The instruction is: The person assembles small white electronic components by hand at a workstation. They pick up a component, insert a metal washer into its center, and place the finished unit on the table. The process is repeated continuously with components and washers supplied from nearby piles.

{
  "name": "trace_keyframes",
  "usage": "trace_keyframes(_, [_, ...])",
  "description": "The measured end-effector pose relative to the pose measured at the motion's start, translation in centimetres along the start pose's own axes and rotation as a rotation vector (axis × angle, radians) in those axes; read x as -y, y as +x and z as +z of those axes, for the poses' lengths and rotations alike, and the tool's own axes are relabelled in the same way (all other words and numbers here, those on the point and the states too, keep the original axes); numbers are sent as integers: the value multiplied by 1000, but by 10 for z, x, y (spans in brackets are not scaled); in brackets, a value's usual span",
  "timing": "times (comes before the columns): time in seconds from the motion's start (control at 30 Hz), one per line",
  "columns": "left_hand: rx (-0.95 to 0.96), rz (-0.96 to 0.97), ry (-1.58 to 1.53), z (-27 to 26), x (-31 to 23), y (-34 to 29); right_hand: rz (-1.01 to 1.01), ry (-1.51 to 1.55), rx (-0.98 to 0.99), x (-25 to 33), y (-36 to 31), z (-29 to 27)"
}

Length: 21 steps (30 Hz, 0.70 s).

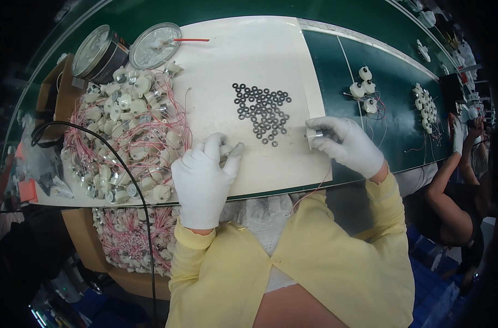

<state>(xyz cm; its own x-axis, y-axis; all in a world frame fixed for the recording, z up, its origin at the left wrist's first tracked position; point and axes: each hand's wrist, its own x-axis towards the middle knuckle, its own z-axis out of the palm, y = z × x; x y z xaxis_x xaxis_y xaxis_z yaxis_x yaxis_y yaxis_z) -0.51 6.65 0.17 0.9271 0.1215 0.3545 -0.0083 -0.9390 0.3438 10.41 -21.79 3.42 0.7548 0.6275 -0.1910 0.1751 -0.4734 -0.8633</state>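
My right hand (347, 142), in a white glove, is closed on a small motor (314, 134) with a white and metallic body, just above the right edge of the white sheet. Its far side is covered by my fingers. My left hand (202, 183), also gloved, is curled low over the sheet near the front edge, thumb and fingers bent toward each other. Something small and pale shows between them, too covered to name. Between and beyond my hands lies a loose group of small dark rings (262, 106).
A big heap of white motors with pink wires (123, 120) covers the left. Behind it stand a tin (93, 52) and a round lid (155, 46) with a red stick. More motors (364, 87) sit on the green mat at right. A black cable (118, 156) arches at left; a co-worker's arm (445, 175) is at right.
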Motion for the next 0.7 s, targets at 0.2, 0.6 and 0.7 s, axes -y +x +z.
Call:
trace_keyframes(0.2, [-35, 7, -17, 8, 6, -2, 57, -29, 28, 10, 9, -1])
trace_keyframes(0.6, [-66, -13, -26, 11, 6, -3, -485, -722, -49, 12, 37, 11])
trace_keyframes(0.7, [-55, -16, -20, 10, 7, -3, -529, -889, -84, 28, 40, 17])
